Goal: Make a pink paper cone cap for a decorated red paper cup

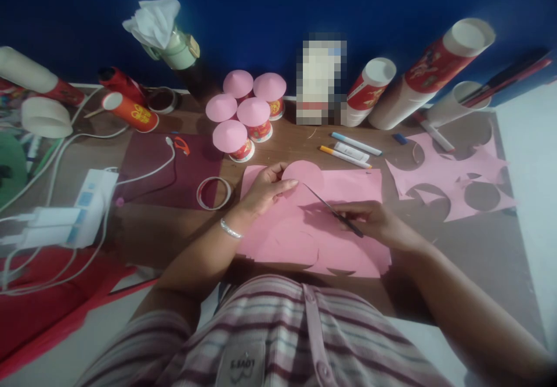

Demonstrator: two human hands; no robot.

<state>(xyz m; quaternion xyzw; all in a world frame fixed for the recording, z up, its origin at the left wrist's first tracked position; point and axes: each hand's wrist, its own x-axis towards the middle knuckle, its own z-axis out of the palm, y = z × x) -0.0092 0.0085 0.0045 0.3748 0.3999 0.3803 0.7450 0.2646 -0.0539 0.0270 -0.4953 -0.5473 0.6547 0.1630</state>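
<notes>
Between the thumb and fingers of my left hand (272,185) is the left edge of a pink paper circle (304,173). My right hand (374,219) is closed around a pair of dark scissors (337,213). Their blades point up and left, with the tip near the lower edge of the circle. Both hands are over a stack of pink paper sheets (278,242), which has curved cuts near its front edge. Behind my left hand stand several small red cups (261,132) topped with pink paper cones (254,111).
Markers (348,156) lie behind the stack. Pink paper scraps with round holes (461,187) are at the right. A tape roll (213,194) sits left of my hand. Tall cardboard tubes (395,105) stand at the back right. A power strip (93,207) with white cables is at the left.
</notes>
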